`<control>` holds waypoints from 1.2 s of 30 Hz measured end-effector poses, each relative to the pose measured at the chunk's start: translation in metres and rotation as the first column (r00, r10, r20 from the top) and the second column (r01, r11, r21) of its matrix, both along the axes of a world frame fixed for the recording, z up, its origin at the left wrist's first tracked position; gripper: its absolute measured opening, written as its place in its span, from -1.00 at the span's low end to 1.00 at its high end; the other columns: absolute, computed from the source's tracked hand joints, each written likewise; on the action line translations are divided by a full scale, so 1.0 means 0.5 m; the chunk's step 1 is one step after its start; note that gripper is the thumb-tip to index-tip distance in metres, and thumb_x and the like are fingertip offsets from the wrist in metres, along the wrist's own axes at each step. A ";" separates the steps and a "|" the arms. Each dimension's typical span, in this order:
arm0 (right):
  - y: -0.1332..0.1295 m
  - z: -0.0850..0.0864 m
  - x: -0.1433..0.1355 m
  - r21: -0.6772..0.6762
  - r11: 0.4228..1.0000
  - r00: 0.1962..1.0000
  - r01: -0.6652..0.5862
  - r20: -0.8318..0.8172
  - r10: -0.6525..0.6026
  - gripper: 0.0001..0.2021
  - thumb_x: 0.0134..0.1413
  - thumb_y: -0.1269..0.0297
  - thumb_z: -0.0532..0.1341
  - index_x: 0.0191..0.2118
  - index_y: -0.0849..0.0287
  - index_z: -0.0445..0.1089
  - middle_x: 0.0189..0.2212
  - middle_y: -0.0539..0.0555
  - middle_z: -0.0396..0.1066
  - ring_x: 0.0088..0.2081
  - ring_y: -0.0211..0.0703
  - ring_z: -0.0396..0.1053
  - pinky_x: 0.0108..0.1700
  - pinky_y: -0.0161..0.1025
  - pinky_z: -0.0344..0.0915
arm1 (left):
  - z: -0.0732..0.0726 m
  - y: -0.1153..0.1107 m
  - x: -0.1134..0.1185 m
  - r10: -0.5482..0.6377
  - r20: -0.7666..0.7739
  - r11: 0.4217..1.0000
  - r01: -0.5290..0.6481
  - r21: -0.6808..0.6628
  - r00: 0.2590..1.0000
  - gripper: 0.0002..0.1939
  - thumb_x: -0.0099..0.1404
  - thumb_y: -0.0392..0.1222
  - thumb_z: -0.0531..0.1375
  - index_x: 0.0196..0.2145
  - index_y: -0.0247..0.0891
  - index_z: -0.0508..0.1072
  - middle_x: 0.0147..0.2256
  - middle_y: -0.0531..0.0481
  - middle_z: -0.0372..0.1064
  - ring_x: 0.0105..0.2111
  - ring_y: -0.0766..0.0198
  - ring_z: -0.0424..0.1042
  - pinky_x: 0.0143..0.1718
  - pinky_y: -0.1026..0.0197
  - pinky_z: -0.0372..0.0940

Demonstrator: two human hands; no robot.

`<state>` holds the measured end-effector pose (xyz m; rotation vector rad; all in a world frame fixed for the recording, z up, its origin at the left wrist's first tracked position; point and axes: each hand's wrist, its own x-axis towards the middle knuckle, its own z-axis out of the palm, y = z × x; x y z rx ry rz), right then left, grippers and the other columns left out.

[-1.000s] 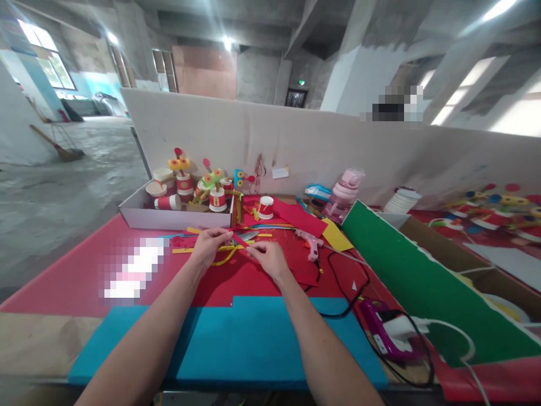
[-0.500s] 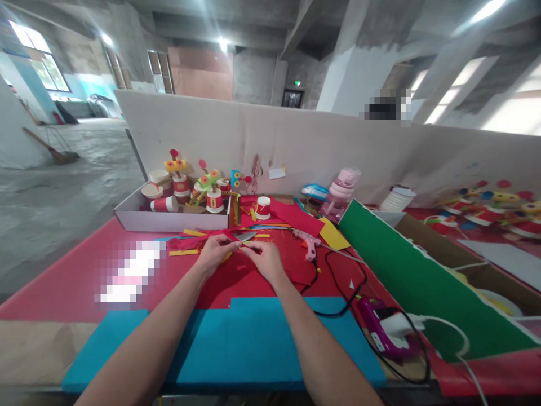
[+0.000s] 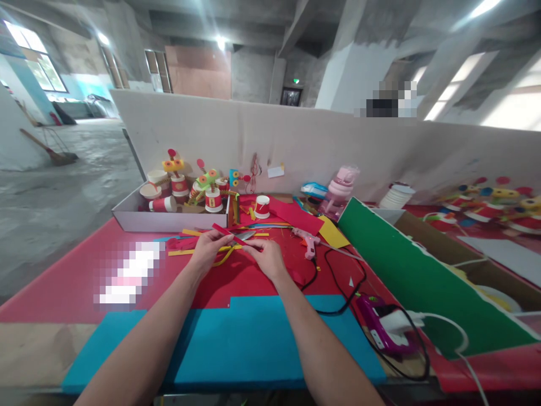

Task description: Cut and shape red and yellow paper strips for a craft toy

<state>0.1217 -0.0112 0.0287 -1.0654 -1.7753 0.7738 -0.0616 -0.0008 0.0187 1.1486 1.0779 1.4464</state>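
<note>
A narrow red paper strip (image 3: 224, 230) slants between my two hands above the table. My left hand (image 3: 210, 248) pinches it near the middle, its far end sticking out beyond the fingers. With fingertips closed, my right hand (image 3: 267, 256) grips the strip's lower right end. Just behind and under the strip lie scissors (image 3: 247, 235) with yellow handles, partly hidden by my fingers. Yellow paper strips (image 3: 181, 253) and red scraps are spread beside my left hand. To the right of my right hand rests a pink glue gun (image 3: 310, 242).
A white box (image 3: 171, 221) with paper-cup figures stands back left, a red paper cup (image 3: 262, 207) beside it. Blue sheets (image 3: 262, 344) cover the near edge. At right are a green panel (image 3: 401, 270), a purple power strip (image 3: 384, 327) and looping black cable (image 3: 338, 311).
The red strip has turned and now shows more of its length, its end pointing up and left past my left hand. Both hands stay in nearly the same place.
</note>
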 end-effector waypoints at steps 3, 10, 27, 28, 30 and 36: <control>0.001 -0.001 0.000 -0.008 1.000 1.000 0.001 -0.007 -0.001 -0.84 0.03 0.19 0.27 -0.31 0.07 0.58 -0.37 0.02 0.58 -0.32 -0.08 0.49 -0.21 -0.24 0.33 | -0.004 0.003 -0.003 -0.006 -0.007 1.000 0.006 0.006 1.000 -0.71 -0.09 -0.05 0.41 -0.53 -0.35 0.52 -0.55 -0.02 0.46 -0.50 0.31 0.40 -0.37 0.25 0.30; 0.003 -0.001 0.001 -0.050 0.999 1.000 0.009 0.009 -0.009 -0.84 0.02 0.22 0.25 -0.38 0.12 0.57 -0.44 0.02 0.57 -0.38 -0.11 0.47 -0.33 -0.29 0.28 | -0.003 0.002 -0.001 0.022 -0.030 1.000 -0.021 0.014 0.999 -0.71 -0.12 -0.07 0.43 -0.55 -0.34 0.52 -0.56 -0.03 0.46 -0.51 0.31 0.39 -0.38 0.27 0.28; 0.009 -0.016 -0.005 -0.128 0.990 0.995 -0.065 -0.081 0.055 -0.77 0.03 0.16 0.22 -0.41 0.19 0.55 -0.51 0.03 0.53 -0.45 -0.20 0.43 -0.37 -0.33 0.29 | -0.012 -0.009 0.026 -0.053 -0.069 0.998 0.050 -0.046 0.996 -0.69 -0.14 -0.03 0.42 -0.60 -0.32 0.49 -0.62 0.02 0.40 -0.58 0.36 0.31 -0.51 0.30 0.18; 0.007 -0.012 -0.004 -0.136 0.989 0.996 -0.058 -0.075 0.048 -0.77 0.02 0.16 0.22 -0.42 0.19 0.54 -0.51 0.03 0.53 -0.46 -0.20 0.43 -0.38 -0.33 0.28 | -0.011 -0.007 0.021 -0.041 -0.040 0.999 0.040 -0.036 0.998 -0.69 -0.13 -0.03 0.42 -0.61 -0.32 0.47 -0.62 0.03 0.39 -0.58 0.37 0.31 -0.50 0.30 0.18; 0.003 -0.006 -0.002 -0.160 0.986 0.997 -0.043 -0.065 0.033 -0.78 0.00 0.16 0.23 -0.42 0.19 0.55 -0.51 0.04 0.54 -0.48 -0.20 0.43 -0.42 -0.34 0.27 | -0.005 -0.002 0.008 -0.015 0.012 1.000 0.015 -0.004 1.000 -0.70 -0.12 -0.04 0.42 -0.61 -0.32 0.46 -0.61 0.03 0.38 -0.56 0.38 0.32 -0.46 0.30 0.21; 0.001 -0.005 -0.002 -0.198 0.978 0.997 -0.061 -0.068 0.048 -0.76 -0.03 0.13 0.24 -0.44 0.19 0.55 -0.54 0.04 0.53 -0.49 -0.21 0.42 -0.46 -0.35 0.26 | 0.014 0.008 -0.032 0.071 0.156 0.997 -0.073 0.011 0.985 -0.74 -0.13 -0.12 0.42 -0.62 -0.32 0.46 -0.64 0.07 0.33 -0.58 0.42 0.28 -0.48 0.32 0.18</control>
